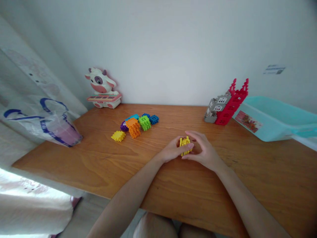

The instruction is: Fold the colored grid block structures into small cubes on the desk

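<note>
A stack of yellow interlocking blocks (pixel 184 144) sits between both my hands over the wooden table (pixel 99 158). My left hand (pixel 173 150) curls round its left side, thumb and fingers closed on it. My right hand (pixel 203 148) wraps its right side, fingers bent over the top. Farther left lie loose blocks: a yellow one (pixel 118 136), an orange stack (pixel 134 127), a green one (pixel 144 122), a blue one (pixel 154 119) and a purple one (pixel 123 126), partly hidden.
A red and grey block building (pixel 226 107) leans at the back right beside a turquoise plastic bin (pixel 274 119). A toy cow with a small piano (pixel 102 89) stands at the back left. A plastic bag (pixel 47 122) lies on the table's left corner.
</note>
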